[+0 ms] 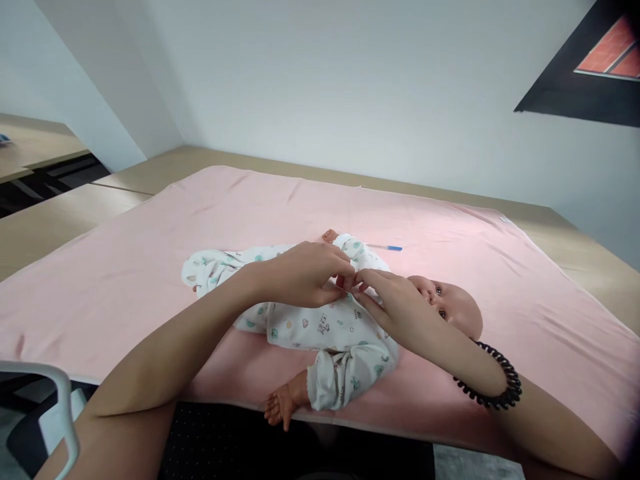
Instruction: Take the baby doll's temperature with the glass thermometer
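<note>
The doll (454, 305) lies on its back on a pink blanket (125, 267) spread over the desk (575, 247), its head (463, 313) between three and four o'clock from the working hands, its legs toward nine. The person's left hand (305, 273) reaches in from eight o'clock, fingers bent inward; the right hand (395, 300), with a black coil band (513, 388) on that arm, reaches in from four. They meet over the doll's chest, fingertips close together, each closed in a small pinch on the front of the white printed top (320, 325). The fingers overlap so much there that I can't fairly say whether a fastening sits between them.

As for how far things have got, the top is on: both arms are through its sleeves (367, 370), one palm (283, 403) showing at seven o'clock, the other at eleven. White trousers (213, 270) cover most of the legs. What seems left, in my judgement, is the bit of chest front under those fingertips. At two o'clock, just beside the far sleeve, a thin blue-ended stick (394, 248) lies untouched.
</note>
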The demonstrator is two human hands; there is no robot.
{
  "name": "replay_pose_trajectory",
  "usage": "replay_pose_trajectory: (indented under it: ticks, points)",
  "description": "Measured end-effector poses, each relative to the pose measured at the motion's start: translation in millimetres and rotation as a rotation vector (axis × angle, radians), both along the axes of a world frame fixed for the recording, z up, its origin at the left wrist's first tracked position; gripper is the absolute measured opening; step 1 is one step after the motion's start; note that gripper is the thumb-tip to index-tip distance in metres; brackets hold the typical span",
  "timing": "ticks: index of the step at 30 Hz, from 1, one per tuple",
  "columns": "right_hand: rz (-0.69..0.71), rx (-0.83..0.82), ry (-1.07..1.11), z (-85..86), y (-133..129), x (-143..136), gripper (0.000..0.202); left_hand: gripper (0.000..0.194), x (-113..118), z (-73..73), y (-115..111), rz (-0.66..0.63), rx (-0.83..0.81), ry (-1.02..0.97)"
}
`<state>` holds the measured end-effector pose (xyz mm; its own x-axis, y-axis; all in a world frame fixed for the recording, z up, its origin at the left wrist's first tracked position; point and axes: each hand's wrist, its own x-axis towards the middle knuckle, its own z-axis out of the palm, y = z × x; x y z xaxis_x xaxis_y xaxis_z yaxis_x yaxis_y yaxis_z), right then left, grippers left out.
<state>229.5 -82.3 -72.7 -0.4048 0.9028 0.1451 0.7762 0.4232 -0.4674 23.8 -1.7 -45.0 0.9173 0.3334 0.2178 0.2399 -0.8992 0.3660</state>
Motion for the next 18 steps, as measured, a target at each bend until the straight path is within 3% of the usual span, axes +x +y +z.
replay_pose_trajectory:
  ticks: [5, 12, 18]
  points:
    - [0.002, 0.045, 0.134, -1.4, 0.7, -1.3, 0.013, 0.012, -0.8, 4.9, -2.4, 0.074, 0.077, -0.042]
    - [-0.036, 0.123, 0.112, -6.1, 0.9, -4.6, 0.011, 0.006, 1.1, 5.7, -4.2, 0.156, 0.142, 0.009]
    - [-0.090, 0.245, 0.061, -14.1, -1.4, -7.5, 0.011, 0.009, 2.0, 1.7, 0.5, 0.044, 0.148, 0.022]
